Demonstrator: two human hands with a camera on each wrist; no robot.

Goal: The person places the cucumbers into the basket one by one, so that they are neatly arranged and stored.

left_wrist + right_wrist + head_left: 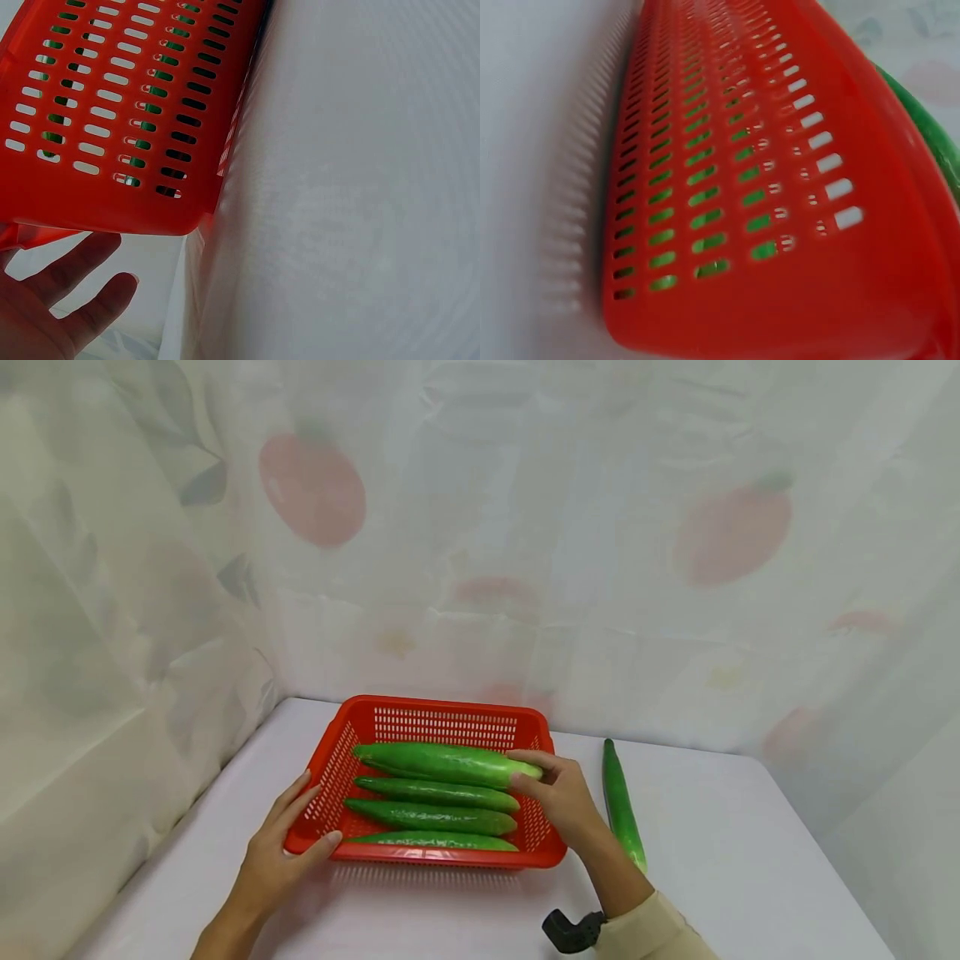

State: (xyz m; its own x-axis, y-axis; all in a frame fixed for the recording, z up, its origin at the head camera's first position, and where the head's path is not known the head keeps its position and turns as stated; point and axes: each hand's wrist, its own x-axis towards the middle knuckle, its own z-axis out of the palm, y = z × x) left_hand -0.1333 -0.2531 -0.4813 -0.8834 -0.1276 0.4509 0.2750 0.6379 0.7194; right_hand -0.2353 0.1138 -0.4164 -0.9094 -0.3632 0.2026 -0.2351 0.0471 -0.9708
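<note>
A red plastic basket [550, 727] with slotted walls holds several long green cucumbers laid side by side. My right hand [564, 797] grips the pale right end of the rearmost cucumber [435, 762], thumb at the near side and fingers over the far side. That cucumber sits higher than the three nearer ones, such as the middle cucumber [431, 817]. My left hand [273, 856] rests at the basket's front left corner, thumb on the front rim and straight fingers along the left side. In the right wrist view the basket wall [817, 292] hides my right hand.
Another cucumber [621, 802] lies on the white table [720, 843] to the right of the basket, partly behind my right forearm. A pale curtain with fruit prints [480, 527] hangs behind the table and along its left side. A black wrist device [573, 932] sits at my right sleeve.
</note>
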